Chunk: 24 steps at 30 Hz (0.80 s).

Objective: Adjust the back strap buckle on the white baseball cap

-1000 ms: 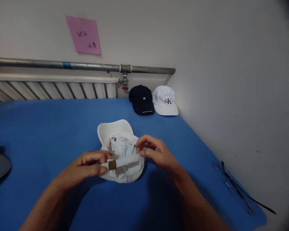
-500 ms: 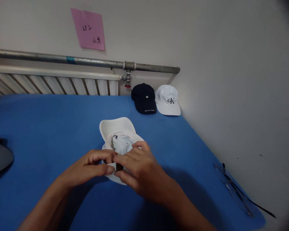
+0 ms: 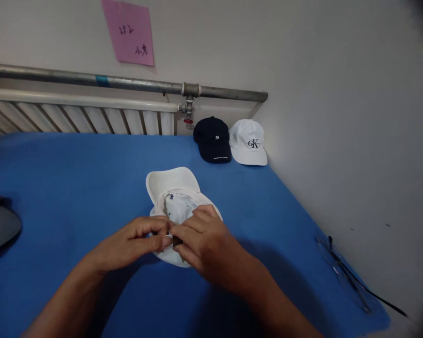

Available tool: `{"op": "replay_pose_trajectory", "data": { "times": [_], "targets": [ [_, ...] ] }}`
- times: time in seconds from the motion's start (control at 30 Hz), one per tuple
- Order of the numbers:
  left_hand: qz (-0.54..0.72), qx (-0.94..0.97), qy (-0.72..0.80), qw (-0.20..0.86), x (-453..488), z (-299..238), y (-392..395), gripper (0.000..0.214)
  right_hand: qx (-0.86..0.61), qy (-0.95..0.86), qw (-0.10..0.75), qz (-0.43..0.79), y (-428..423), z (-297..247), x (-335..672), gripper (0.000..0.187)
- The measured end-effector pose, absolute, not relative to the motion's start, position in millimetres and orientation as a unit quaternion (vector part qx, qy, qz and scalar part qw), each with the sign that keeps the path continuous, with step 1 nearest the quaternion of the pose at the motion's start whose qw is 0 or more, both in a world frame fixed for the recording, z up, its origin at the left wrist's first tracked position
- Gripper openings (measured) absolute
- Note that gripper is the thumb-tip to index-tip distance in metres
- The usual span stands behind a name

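A white baseball cap (image 3: 172, 180) lies upside down on the blue surface, its brim pointing away from me and its inside facing up. At the cap's near edge, my left hand (image 3: 146, 237) is closed, thumb and fingers pinching the back strap. My right hand (image 3: 206, 241) is closed on the same strap from the other side, fingertips almost touching the left ones. Between the two hands shows a small dark brown piece (image 3: 176, 241), perhaps the strap's buckle. My fingers hide most of the strap.
A black cap (image 3: 213, 141) and another white cap (image 3: 249, 143) stand side by side at the back. Part of a grey cap (image 3: 2, 223) shows at the left edge. Eyeglasses (image 3: 345, 270) lie by the right wall. A radiator (image 3: 91, 119) and pipe (image 3: 144, 85) run behind.
The left thumb has shifted slightly right, and the white strap end that showed beside it is now mostly covered. Both hands still grip the strap. The camera view has tilted down slightly.
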<state>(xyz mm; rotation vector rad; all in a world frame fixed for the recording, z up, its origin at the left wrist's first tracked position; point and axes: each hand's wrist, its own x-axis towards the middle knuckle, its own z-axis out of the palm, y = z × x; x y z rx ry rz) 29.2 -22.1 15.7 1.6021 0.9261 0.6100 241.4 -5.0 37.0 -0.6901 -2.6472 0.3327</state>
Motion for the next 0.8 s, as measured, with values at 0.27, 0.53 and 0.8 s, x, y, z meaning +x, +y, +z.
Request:
{"op": "replay_pose_trajectory", "data": {
  "times": [0.27,0.53,0.8],
  "targets": [
    [0.251,0.654,0.377,0.605,27.3,15.3,-22.5,0.029,-0.256,-0.935,0.196,0.147,-3.1,37.8,240.9,0.011],
    [0.253,0.624,0.409,0.616,29.4,16.1,-22.2,0.031,-0.280,-0.914,0.202,0.213,-0.7,33.1,244.4,0.021],
    [0.342,0.560,0.348,0.670,30.2,9.8,-22.7,0.032,-0.359,-0.829,0.267,0.334,5.1,29.4,249.7,0.013]
  ]
}}
